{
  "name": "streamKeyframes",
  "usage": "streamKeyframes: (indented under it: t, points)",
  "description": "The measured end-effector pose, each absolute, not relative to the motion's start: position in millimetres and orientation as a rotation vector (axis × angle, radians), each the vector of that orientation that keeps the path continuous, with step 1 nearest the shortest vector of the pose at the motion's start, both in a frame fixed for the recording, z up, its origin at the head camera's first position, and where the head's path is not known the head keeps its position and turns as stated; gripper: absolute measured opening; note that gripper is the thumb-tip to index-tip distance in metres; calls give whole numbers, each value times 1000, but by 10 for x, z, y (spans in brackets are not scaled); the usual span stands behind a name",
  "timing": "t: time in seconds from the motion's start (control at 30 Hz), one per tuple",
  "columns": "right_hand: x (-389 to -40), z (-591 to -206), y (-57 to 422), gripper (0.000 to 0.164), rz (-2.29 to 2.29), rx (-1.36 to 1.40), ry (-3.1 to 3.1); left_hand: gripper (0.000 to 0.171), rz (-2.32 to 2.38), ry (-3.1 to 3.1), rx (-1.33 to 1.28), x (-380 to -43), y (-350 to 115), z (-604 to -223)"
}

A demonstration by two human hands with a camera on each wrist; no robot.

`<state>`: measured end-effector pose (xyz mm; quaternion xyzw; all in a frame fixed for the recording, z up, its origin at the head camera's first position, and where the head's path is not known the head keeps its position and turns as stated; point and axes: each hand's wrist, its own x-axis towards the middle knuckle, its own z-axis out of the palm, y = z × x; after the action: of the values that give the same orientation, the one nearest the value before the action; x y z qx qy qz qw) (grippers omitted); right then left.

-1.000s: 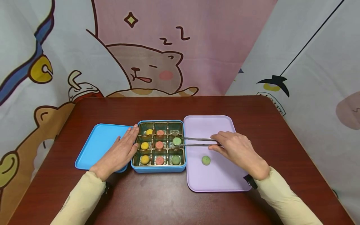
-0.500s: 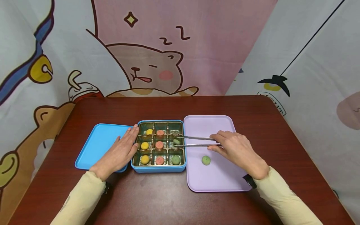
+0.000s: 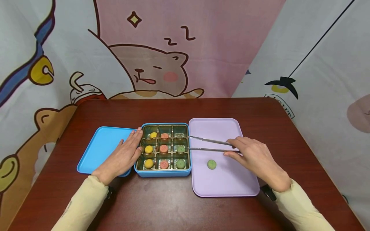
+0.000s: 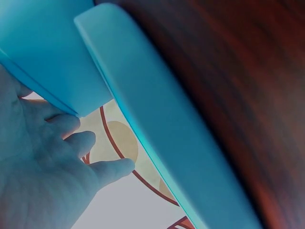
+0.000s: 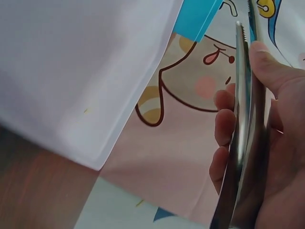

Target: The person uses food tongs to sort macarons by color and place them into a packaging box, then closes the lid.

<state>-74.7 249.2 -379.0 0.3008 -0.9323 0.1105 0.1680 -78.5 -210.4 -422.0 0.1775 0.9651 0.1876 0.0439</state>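
Note:
My left hand [image 3: 122, 155] lies with straight fingers against the left side of a blue box [image 3: 163, 174]. A gold divided insert in the box holds small round cookie-like pieces: yellow ones [image 3: 149, 164] at left, pink ones [image 3: 163, 148] in the middle column, green at right. One green piece [image 3: 181, 149] sits in the middle-right compartment. With my right hand [image 3: 255, 157] I hold metal tongs [image 3: 212, 140], their arms apart, tips at the box's right rim with nothing between them. The right wrist view shows the thumb and fingers around the tongs [image 5: 243, 143].
Right of the box lies a lilac tray [image 3: 222, 186], bearing another green piece [image 3: 212, 164]. A blue lid [image 3: 98, 150] is at left, partly under my left hand and forearm. The brown table [image 3: 162, 205] ends at a printed cloth backdrop [image 3: 214, 48].
The tongs spread and let go of the green piece in the middle-right compartment. My right hand then drew them back to the right. The left hand stayed in place.

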Motion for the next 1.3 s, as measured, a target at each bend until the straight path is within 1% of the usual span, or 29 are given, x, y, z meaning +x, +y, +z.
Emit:
streamKeyframes:
  t: [0.07, 0.2, 0.27, 0.33, 0.43, 0.5, 0.67, 1.3]
  points:
    - [-716, -3795, 2554, 48, 316, 833, -2659, 65, 576, 2946, 546, -787, -2106, -4219]
    - [-660, -3796, 2668, 72, 311, 802, -2676, 64, 579, 2939, 546, -791, -2109, -4212]
    - [-633, -3798, 2725, 77, 313, 795, -2680, 64, 577, 2936, 545, -794, -2108, -4211]
    - [-604, -3803, 2784, 73, 318, 794, -2684, 64, 572, 2935, 543, -795, -2108, -4209]
    - [-562, -3814, 2869, 53, 330, 788, -2694, 64, 567, 2935, 541, -794, -2106, -4206]
    - [-534, -3822, 2919, 45, 334, 780, -2708, 64, 566, 2934, 538, -791, -2107, -4205]
    - [-458, -3847, 3014, 50, 359, 739, -2790, 64, 569, 2934, 535, -786, -2107, -4204]
    - [-371, -3994, 3217, 46, 357, 750, -2863, 65, 573, 2935, 530, -785, -2102, -4209]
